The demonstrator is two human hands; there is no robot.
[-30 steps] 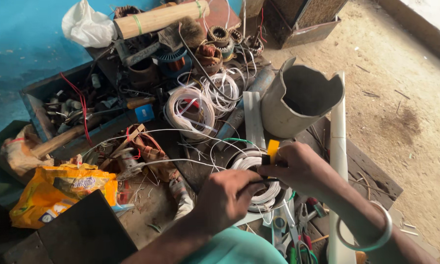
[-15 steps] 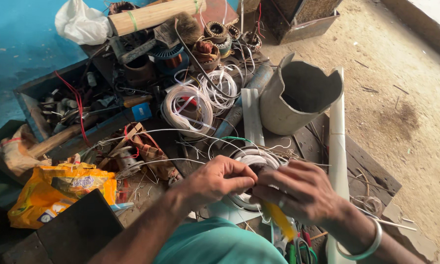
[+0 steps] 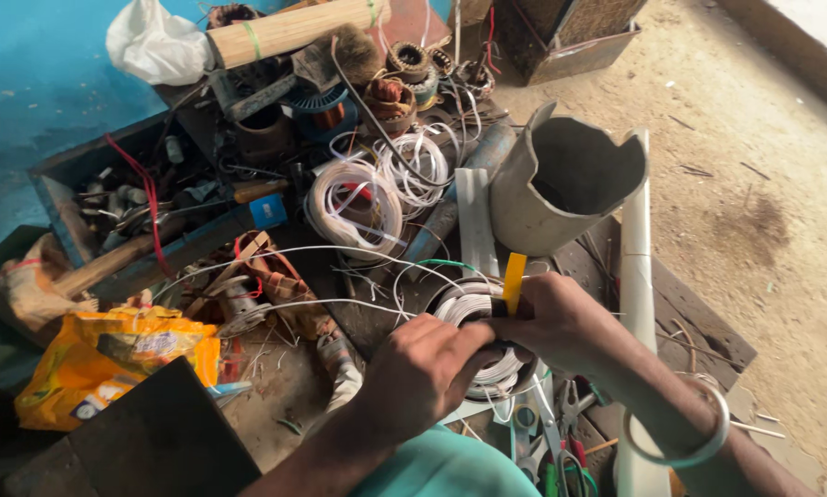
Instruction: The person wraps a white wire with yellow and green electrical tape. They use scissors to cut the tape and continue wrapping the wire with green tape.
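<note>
While both hands meet, left hand [image 3: 423,373] and right hand [image 3: 561,322] fingers clasp the white wire coil [image 3: 478,308].

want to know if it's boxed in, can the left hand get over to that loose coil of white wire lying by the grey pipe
Probably yes. The left hand is on the wire-wound ring with the right hand, and the coil of white wire lies ahead of it. Only low clutter and thin wire strands lie between, nothing tall.

We see white wire [image 3: 473,304] wound on a dark ring, with a yellow strip [image 3: 514,281] at its twelve o'clock. At nine o'clock lies an orange-yellow bag [image 3: 110,359]; the wall [image 3: 36,83] at ten o'clock is blue, the pipe [image 3: 634,267] white.
</note>
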